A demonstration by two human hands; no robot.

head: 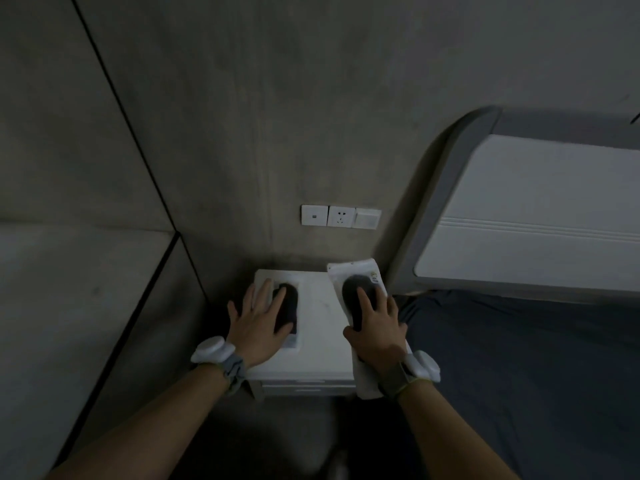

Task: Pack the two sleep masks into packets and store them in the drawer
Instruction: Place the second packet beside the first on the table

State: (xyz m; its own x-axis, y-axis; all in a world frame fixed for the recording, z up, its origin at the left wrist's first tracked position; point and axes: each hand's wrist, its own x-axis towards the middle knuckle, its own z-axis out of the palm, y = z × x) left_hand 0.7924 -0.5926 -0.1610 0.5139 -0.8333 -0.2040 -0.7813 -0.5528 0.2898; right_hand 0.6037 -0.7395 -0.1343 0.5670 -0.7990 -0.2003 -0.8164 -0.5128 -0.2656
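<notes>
While the left hand point(258, 315) lies flat on its mask point(291, 306), the right hand point(375, 327) grips a packet point(353, 268) overhanging the nightstand point(318, 317) — loosened, it could slip toward the bed point(519, 358).

White worktop point(318, 313) in a dim wall corner, drawer point(304, 386) front below its near edge. Left packet point(292, 342) lies flat on it, dark mask point(289, 303) inside. Left hand point(259, 317) presses on top, fingers straight and spread. Right packet point(353, 270) has its own dark mask and overhangs the worktop's right and near edges. Right hand point(377, 329) holds it, thumb round the left edge, fingers over the mask. White device on each wrist. Wall plates point(341, 216) above, bed point(519, 358) and headboard point(536, 209) right.
</notes>
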